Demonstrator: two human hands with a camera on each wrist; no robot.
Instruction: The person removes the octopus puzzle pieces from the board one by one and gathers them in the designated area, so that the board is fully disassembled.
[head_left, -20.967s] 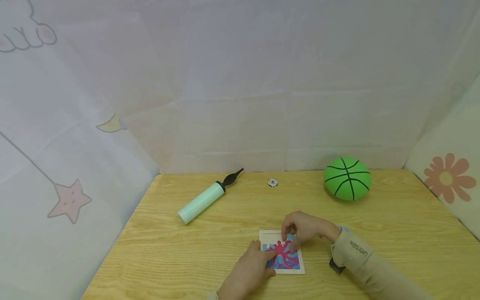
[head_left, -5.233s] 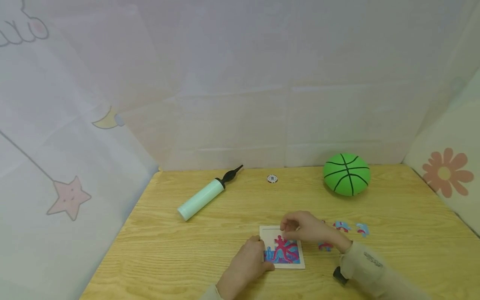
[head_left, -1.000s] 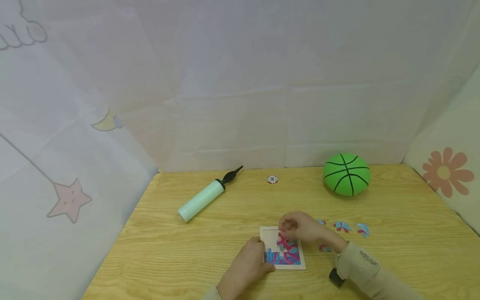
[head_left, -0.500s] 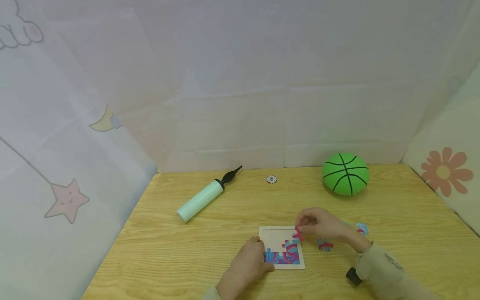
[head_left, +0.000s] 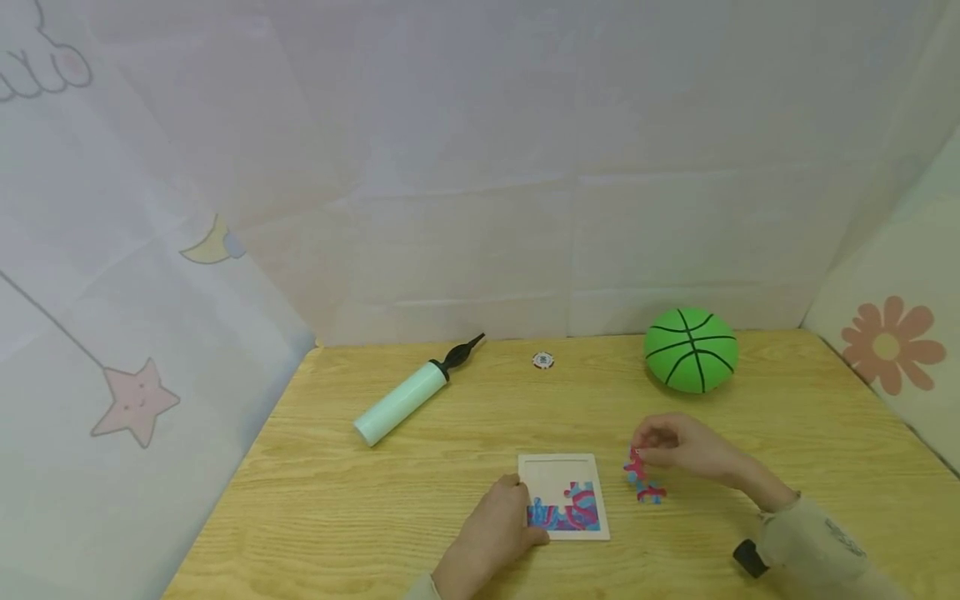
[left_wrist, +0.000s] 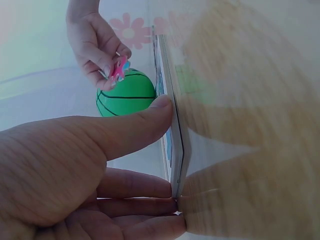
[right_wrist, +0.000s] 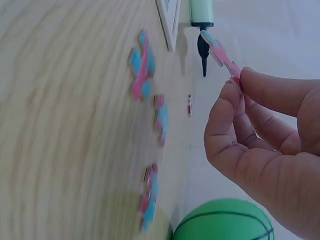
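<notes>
My left hand [head_left: 491, 521] holds the near left corner of a white puzzle tray [head_left: 603, 517], thumb on its near edge and fingers along the left side. Several joined pieces [head_left: 573, 515] in blue, purple and pink fill the tray's lower part and right side; its bare bottom shows at the upper left. Right of the tray, my right hand [head_left: 686, 450] pinches a pink and blue puzzle piece [right_wrist: 220, 54] between thumb and fingertips, raised above the table. Under it lies a loose puzzle piece [head_left: 652, 493]. More loose pieces [right_wrist: 161, 120] show in the right wrist view, partly hidden by the hand from the head.
A green ball [head_left: 691, 350] with black lines sits at the back right of the wooden table [head_left: 315, 508]. A mint hand pump [head_left: 402, 404] with a black nozzle lies at the left. One poker chip [head_left: 543, 360] is near the back edge, before a pale cloth backdrop.
The pink piece has been lifted out of the tray's middle and carried right in my right hand, away from the tray. Earlier, the tray held more pieces. My left hand stays at its corner.
</notes>
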